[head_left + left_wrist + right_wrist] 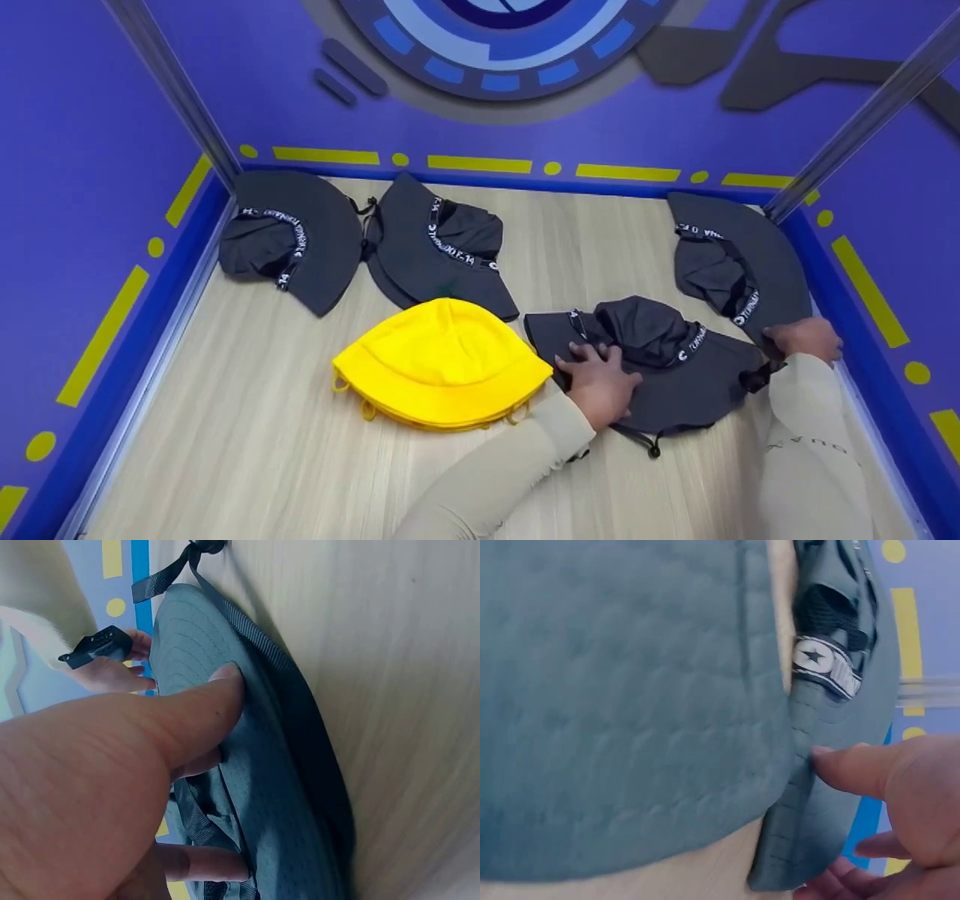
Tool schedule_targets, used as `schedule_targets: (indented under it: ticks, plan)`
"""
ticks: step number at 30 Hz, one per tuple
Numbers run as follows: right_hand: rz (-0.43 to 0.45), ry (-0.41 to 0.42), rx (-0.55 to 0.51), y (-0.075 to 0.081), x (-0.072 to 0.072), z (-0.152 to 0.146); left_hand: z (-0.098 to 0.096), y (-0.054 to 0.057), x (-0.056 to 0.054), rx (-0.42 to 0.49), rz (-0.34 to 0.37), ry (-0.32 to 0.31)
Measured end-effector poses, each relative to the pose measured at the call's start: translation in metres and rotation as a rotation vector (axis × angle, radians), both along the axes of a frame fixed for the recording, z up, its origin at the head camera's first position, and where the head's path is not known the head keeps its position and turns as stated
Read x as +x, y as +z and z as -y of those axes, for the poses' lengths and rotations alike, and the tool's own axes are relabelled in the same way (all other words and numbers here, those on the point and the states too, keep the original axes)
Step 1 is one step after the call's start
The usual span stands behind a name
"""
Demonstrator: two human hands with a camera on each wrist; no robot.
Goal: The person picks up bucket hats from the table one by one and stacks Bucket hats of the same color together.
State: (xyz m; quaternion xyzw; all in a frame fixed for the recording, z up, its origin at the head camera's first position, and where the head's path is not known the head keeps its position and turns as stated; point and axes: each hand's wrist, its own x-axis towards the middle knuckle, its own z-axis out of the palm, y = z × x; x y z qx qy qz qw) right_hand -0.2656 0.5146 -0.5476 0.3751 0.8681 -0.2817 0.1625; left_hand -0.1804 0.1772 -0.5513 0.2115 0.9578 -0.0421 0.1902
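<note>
My left hand rests with spread fingers on the brim of a folded dark grey sun hat at front centre-right. In the left wrist view the thumb lies along the hat's brim edge. A second dark grey sun hat lies folded by the right wall, with a lettered band at its crown. At its near brim end, my right hand pinches the fabric; the right wrist view has the thumb on top and fingers beneath. Just left of my left hand lies a yellow bucket hat, folded, with small loops along its edge.
Two more dark grey sun hats, the far left one and its neighbour, lie folded at the back left. Purple-blue panels wall in the wooden tabletop. A cord with a toggle trails from the front hat.
</note>
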Motion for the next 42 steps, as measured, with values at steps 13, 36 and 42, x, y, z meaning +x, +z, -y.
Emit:
schedule_targets:
  ticks: [13,36,42]
  plan:
    - [-0.185,-0.083,-0.179,-0.011,0.001,-0.006,-0.002,-0.001,-0.001,-0.009,0.001,-0.008]
    - [-0.752,0.004,0.118,0.006,0.032,0.036,0.013,0.000,0.000,0.003,0.005,-0.060]
    - [-0.936,0.003,0.226,0.027,0.033,0.050,0.016,0.000,0.000,0.006,0.004,-0.078]
